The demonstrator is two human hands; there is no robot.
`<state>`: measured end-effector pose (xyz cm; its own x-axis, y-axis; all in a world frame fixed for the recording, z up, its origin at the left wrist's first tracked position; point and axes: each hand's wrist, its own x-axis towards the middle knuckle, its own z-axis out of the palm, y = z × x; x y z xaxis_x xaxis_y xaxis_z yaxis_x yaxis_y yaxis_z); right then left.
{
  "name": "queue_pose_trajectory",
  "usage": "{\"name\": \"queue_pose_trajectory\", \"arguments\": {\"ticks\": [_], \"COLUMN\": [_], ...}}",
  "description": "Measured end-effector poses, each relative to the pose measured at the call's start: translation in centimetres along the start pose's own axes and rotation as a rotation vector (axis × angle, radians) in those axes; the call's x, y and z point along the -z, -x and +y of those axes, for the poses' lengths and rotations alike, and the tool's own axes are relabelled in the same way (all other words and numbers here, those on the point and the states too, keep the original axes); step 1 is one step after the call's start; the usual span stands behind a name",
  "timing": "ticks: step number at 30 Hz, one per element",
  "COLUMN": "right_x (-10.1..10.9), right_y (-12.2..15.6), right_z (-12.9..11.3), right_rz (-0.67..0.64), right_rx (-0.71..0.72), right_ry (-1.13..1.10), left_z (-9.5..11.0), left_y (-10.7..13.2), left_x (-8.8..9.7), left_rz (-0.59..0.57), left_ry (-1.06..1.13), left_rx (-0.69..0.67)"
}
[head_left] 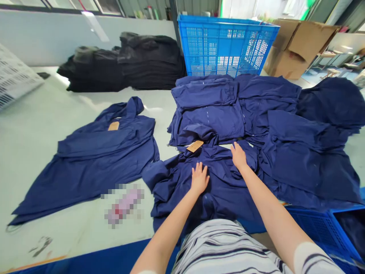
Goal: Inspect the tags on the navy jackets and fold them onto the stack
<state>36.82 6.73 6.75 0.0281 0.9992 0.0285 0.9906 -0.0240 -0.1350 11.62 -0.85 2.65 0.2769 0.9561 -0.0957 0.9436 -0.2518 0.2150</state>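
Observation:
A navy blue garment point(211, 182) lies rumpled on the pale table right in front of me, with a brown paper tag point(195, 146) near its collar. My left hand point(199, 177) rests flat on the middle of this garment, fingers spread. My right hand point(238, 155) lies flat on the cloth a little farther away and to the right, fingers stretched out. Neither hand holds anything.
Another navy garment point(94, 156) with a tag lies spread at the left. A heap of navy garments point(270, 121) fills the right side. Black folded clothes point(128, 62) and a blue plastic crate point(225, 45) stand at the back. A blue basket point(322, 228) sits at the near right, cardboard boxes point(296, 45) behind.

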Motion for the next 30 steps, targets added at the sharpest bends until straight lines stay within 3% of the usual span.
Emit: {"name": "queue_pose_trajectory", "arguments": {"ticks": [2,5,9,11,14,17,19,22,25,28,30], "right_x": [0.0,-0.6,0.1,1.9,6.6,12.3,15.4,16.7,13.9,9.1,6.2], "right_y": [0.9,2.8,2.8,0.9,-3.1,-6.2,-7.0,-6.1,-3.2,0.7,3.4], "right_z": [2.8,6.4,10.1,11.8,14.0,14.9,14.1,10.7,6.1,1.3,-1.8], "right_rz": [-0.057,-0.132,-0.062,-0.02,0.105,0.556,0.749,0.784,0.567,0.314,0.188], "right_rx": [-0.204,-0.432,-0.391,-0.337,-0.299,-0.14,-0.066,0.02,0.092,0.147,0.206], "right_ry": [0.036,-0.009,-0.295,-0.37,-0.415,-0.658,-0.778,-0.936,-1.118,-1.268,-1.273], "left_z": [1.9,2.9,2.5,2.5,3.2,4.1,4.6,4.9,4.0,1.2,-1.6], "left_y": [1.1,2.1,2.5,2.6,2.5,2.3,2.2,2.1,2.2,3.0,4.0], "left_x": [-1.4,-3.1,-3.7,-3.7,-3.8,-4.1,-4.3,-4.1,-3.5,-2.3,-1.3], "left_rz": [-0.082,-0.153,-0.121,-0.122,-0.113,-0.092,-0.084,-0.093,-0.057,0.194,0.375], "left_ry": [0.055,0.055,0.02,0.021,0.022,0.022,0.026,0.069,0.241,0.533,0.737], "left_rx": [-0.011,-0.019,-0.045,-0.033,-0.006,0.015,0.026,0.037,0.059,0.179,0.355]}}
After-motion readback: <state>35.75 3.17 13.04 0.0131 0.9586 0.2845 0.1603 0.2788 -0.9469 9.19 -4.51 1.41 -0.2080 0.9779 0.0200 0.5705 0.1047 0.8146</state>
